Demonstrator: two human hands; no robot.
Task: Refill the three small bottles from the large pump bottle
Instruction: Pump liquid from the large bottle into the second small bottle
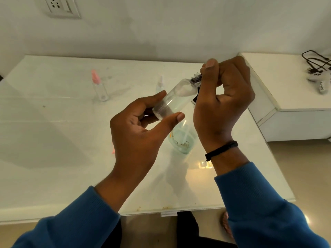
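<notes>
Clear bottle (176, 99), light, slick: left hand (143, 126) cradled base, right hand (222, 97) gripped its cap, above the table (53, 140)'s right edge

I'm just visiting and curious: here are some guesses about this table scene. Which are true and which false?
1. The left hand holds a clear bottle tilted in the air. True.
2. The right hand lies flat on the table. False: it is raised, its grip closed round the bottle's dark top.
3. A small bottle with a pink cap stands upright on the table. True.
4. The pink-capped bottle lies on its side. False: it stands.
5. A dark band circles the right wrist. True.
</notes>
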